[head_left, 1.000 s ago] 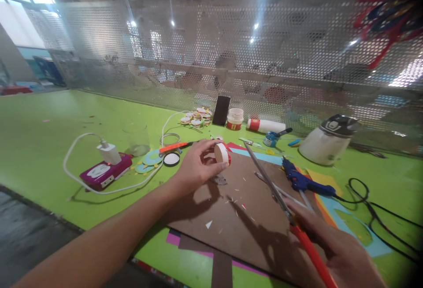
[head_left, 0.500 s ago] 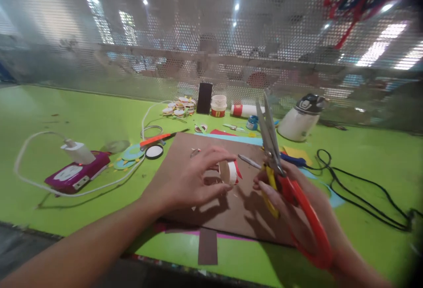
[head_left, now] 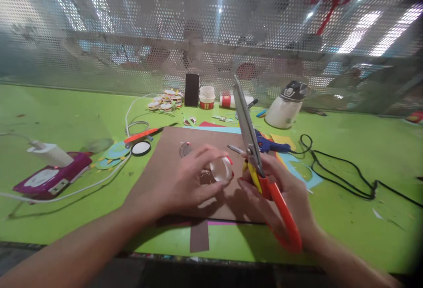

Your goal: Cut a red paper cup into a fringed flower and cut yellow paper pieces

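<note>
My left hand [head_left: 185, 180] holds a short round paper-cup piece [head_left: 220, 170] between thumb and fingers. It is whitish with a red edge, and its round face is turned towards me. In my right hand [head_left: 287, 186] are scissors [head_left: 246, 125] with orange and yellow handles. Their blades point up and away, nearly together, apart from the cup piece. Both hands are over a brown board [head_left: 172, 147]. Beyond the gap between them lies a slim pointed silver tool [head_left: 235, 148].
A blue glue gun [head_left: 276, 146] with a black cord lies right. Behind stand a white jug [head_left: 284, 114], a dark phone [head_left: 191, 90] and paper cups [head_left: 206, 98]. Left are an orange craft knife [head_left: 142, 135] and a purple power socket [head_left: 56, 175]. A perforated screen [head_left: 132, 50] backs the table.
The scissor blades have come closer together and tilt more to the left. The cup piece has turned so its round face shows more. The whole view has shifted to the right.
</note>
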### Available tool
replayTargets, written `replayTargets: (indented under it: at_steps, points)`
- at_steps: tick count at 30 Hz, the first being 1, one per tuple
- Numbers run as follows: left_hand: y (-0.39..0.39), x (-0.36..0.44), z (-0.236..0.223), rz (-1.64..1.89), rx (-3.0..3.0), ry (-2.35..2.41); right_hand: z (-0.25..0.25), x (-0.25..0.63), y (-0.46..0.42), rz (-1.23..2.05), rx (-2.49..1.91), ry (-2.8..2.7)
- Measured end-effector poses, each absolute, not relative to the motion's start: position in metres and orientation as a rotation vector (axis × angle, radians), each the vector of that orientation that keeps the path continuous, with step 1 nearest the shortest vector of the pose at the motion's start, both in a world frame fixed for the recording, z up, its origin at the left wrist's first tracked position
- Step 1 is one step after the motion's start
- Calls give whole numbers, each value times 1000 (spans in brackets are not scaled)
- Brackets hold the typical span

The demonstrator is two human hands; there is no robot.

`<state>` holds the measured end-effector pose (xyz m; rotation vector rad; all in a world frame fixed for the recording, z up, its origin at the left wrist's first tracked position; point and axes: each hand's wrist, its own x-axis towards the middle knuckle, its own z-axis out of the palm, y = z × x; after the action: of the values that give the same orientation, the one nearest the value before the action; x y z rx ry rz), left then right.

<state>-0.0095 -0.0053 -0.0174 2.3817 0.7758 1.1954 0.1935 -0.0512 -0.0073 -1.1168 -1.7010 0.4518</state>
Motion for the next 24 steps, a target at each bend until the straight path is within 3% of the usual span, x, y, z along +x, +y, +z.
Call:
replayTargets:
  at_steps: [10,18,20,24]
  points:
    - [-2,-18,-6,1039,1570,730,-3,221,-34,260,-1329,-1598]
    - [6,-33,4,1176,1347,631,-6,234,-27,407,-1322,-1690]
    - [10,-39,6,1223,1274,584,-3,229,-35,551,-1339,-1701]
    - [20,-49,3,1182,1040,516,-4,226,-47,1183,-1077,-1695]
